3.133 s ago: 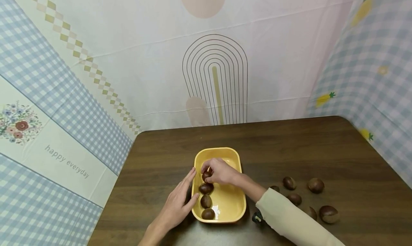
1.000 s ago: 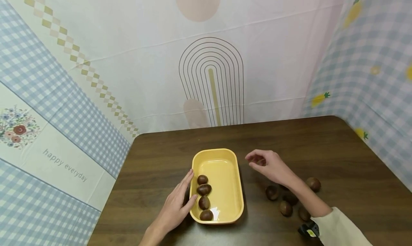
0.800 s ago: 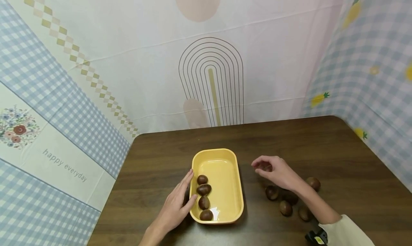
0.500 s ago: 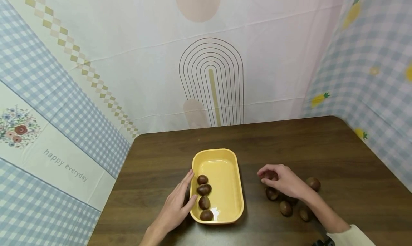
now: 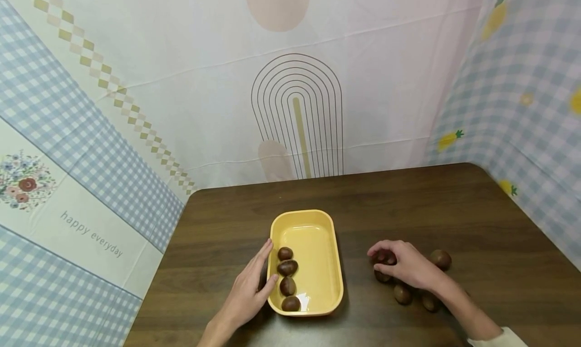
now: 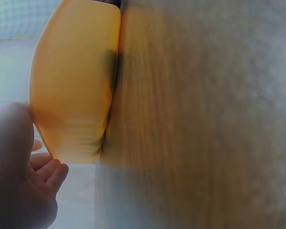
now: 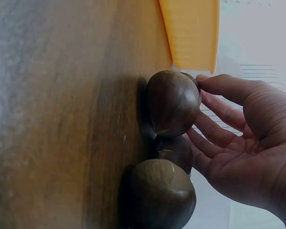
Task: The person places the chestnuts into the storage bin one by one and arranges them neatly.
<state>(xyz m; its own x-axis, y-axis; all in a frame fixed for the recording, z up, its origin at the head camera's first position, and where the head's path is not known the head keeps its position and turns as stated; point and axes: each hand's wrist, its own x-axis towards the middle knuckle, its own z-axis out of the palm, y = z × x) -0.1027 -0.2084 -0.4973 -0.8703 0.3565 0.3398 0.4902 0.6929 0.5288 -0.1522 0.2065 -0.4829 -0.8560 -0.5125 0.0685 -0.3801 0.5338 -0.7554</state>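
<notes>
In the head view my left hand (image 5: 247, 286) lies along the left side of a yellow tray (image 5: 340, 266), its fingers fairly straight and touching the rim. Several brown chestnuts (image 5: 287, 268) form a line down the tray's left side. My right hand (image 5: 406, 261) is over loose chestnuts (image 5: 402, 294) right of the tray, thumb and fingers curved and apart. One chestnut (image 5: 381, 276) lies just under its thumb. The right wrist view has the thumb tip at the edge of a chestnut mostly hidden behind a larger chestnut (image 7: 174, 102). The right hand and forearm partly cover the pile.
The dark wooden table (image 5: 236, 211) reaches back to a white patterned cloth (image 5: 204, 84). Checked cloth (image 5: 522, 120) hangs at the sides. Another chestnut (image 5: 440, 259) sits beyond my right wrist. A yellow tray wall (image 7: 193, 33) rises behind the chestnuts in the right wrist view.
My right hand let go of a chestnut in the tray, left it and moved right, then down to the loose chestnuts. My left hand stays at the tray's side.
</notes>
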